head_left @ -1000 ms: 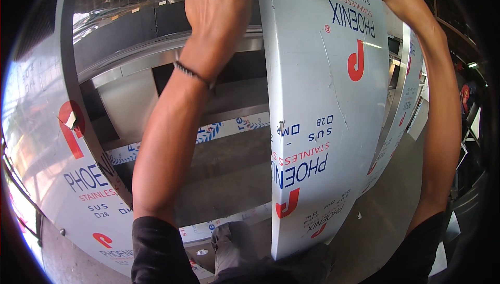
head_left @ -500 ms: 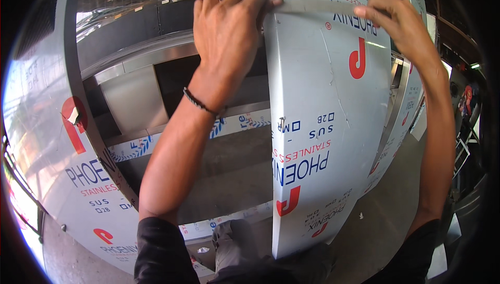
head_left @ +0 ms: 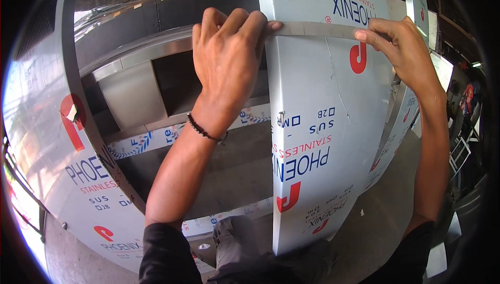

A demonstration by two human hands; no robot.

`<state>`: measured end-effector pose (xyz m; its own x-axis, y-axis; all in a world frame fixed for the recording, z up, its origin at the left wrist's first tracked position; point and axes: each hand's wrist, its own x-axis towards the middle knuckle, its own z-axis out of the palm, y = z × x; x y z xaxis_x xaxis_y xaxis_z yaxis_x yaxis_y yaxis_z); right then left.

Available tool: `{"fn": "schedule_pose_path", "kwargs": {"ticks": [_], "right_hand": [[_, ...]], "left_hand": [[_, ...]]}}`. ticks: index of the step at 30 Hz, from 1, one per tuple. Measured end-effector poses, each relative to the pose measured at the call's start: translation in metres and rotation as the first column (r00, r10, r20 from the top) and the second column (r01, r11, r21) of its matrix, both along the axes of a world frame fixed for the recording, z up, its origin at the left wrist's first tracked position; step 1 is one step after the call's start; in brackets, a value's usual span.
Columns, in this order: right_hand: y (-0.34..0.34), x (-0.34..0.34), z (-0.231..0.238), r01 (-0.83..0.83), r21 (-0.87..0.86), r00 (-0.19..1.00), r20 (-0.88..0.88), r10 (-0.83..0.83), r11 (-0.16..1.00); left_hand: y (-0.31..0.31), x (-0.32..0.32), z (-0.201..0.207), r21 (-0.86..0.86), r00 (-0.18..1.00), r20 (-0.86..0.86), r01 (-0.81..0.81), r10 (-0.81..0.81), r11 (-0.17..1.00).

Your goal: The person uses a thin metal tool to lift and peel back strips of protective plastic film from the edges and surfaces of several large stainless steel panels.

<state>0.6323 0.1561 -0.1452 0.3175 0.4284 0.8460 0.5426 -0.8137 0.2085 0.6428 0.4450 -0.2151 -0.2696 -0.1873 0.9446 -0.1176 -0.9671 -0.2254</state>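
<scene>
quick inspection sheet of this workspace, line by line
Surface: pale panel, printed, thin crooked marks on its face
Job's things: grey strip held across the panel; contact between them unclear
Clutter: pale scrap on the floor
Hands: left hand at the strip's left end, right hand pinching toward its right
Cables: nothing seen
Surroundings: left panel with a torn patch; steel unit behind left forearm

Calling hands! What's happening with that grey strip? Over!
Left hand and right hand holding grey strip. Strip crosswise over printed panel. Nothing seen blocking the strip between the hands.
</scene>
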Motion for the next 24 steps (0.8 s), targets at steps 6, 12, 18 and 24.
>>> {"fn": "schedule_pose_path", "kwargs": {"ticks": [6,12,18,24], "right_hand": [[0.007,0.000,0.026,-0.067,0.014,0.997,0.035,0.066,0.998],[0.005,-0.003,0.005,-0.015,-0.057,1.000,0.026,0.017,0.998],[-0.002,-0.002,-0.011,-0.015,-0.017,0.999,0.043,0.015,1.000],[0.002,0.010,0.036,-0.056,-0.015,0.998,-0.033,0.055,0.998]], "left_hand": [[0.010,0.007,0.023,0.024,0.997,0.055,-0.052,0.051,0.998],[0.008,0.006,-0.002,0.009,0.996,0.068,-0.056,0.055,0.998],[0.005,0.006,-0.006,0.020,0.995,0.087,-0.050,0.048,0.999],[-0.005,-0.016,0.026,-0.100,0.961,-0.244,-0.158,0.129,0.982]]}}
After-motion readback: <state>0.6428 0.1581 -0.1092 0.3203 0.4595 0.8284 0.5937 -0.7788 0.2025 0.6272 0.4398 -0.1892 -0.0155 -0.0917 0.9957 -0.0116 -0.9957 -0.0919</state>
